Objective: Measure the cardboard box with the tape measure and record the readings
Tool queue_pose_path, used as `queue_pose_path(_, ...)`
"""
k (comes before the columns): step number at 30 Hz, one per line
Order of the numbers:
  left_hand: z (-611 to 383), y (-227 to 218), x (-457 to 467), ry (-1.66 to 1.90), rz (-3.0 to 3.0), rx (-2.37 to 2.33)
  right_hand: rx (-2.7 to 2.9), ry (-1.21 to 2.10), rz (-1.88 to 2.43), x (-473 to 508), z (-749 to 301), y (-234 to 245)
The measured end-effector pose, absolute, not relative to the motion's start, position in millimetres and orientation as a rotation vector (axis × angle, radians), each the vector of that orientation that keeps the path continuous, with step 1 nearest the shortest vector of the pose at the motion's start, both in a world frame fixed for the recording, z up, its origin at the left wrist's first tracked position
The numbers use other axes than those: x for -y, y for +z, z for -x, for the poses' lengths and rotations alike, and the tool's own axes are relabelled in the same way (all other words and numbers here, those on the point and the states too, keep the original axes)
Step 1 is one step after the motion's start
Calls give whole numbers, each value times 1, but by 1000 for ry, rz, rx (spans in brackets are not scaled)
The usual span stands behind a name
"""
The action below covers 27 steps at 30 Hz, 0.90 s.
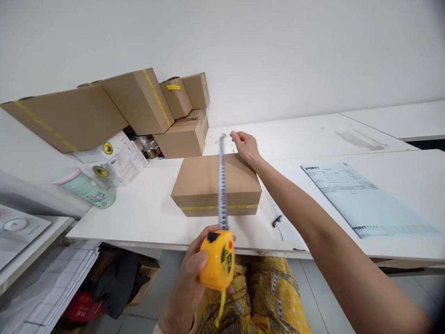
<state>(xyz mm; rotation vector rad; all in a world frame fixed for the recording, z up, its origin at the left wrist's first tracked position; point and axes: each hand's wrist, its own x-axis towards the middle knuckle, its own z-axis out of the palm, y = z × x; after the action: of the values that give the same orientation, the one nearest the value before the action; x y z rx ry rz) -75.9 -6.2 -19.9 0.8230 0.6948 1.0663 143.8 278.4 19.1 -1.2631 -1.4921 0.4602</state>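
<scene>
My left hand (193,273) is closed around a yellow tape measure case (218,260) just off the table's near edge. Its blade (222,185) runs away from me across the top of a brown cardboard box (200,183) with a yellow tape band. My right hand (245,144) reaches to the box's far edge, fingers pinched on the tip of the blade. The box lies flat on the white table (139,213).
Several cardboard boxes (139,99) are stacked at the back left, with white avocado-print cartons (114,160) and a mint-green tumbler (85,188) lying on its side. A black pen (276,221) and a pale blue printed sheet (361,197) lie to the right. Papers and bags sit below left.
</scene>
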Motion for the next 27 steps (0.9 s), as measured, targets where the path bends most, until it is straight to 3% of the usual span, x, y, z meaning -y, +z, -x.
queue_pose_path(5, 147, -44, -11, 1558, -1090, -1153, 1269, 493, 1306, -212, -186, -4)
queue_pose_path(12, 182, -76, -66, 1391, -954, -1107, 1667, 593, 1277, -116, -199, -62)
queue_pose_path(16, 188, -45, -68, 1364, -990, -994, 1594, 595, 1219, -111, -187, -31)
queue_pose_path(21, 188, 0, -78, 1369, -1099, -989, 1504, 499, 1452, -133, -183, 26)
queue_pose_path(27, 155, 6, -53, 1439, -1205, -1011, 1520, 521, 1281, -167, -181, 32)
